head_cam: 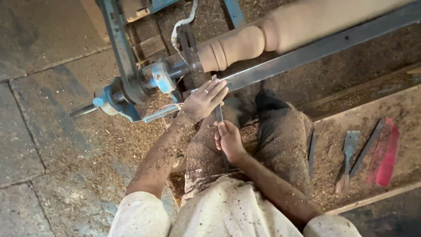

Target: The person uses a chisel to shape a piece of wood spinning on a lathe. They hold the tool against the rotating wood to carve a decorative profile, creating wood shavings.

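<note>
A long turned wooden piece [263, 37] is mounted in a blue lathe, with rounded beads near its left end. A metal chisel [218, 112] rests on the grey tool rest bar [307, 55], its tip near the beaded end. My left hand [204, 100], wearing a ring, lies over the blade at the rest, fingers stretched flat. My right hand [228, 138] grips the chisel's handle lower down, above my lap. I am seated, my dusty trousers [280, 140] just under the bar.
The blue lathe headstock and belt [123, 66] stand at the left. To my right, on a sawdust-covered board [408, 114], lie a flat chisel [348, 153], two dark narrow tools and a red strip [386, 153]. Sawdust covers the stone floor.
</note>
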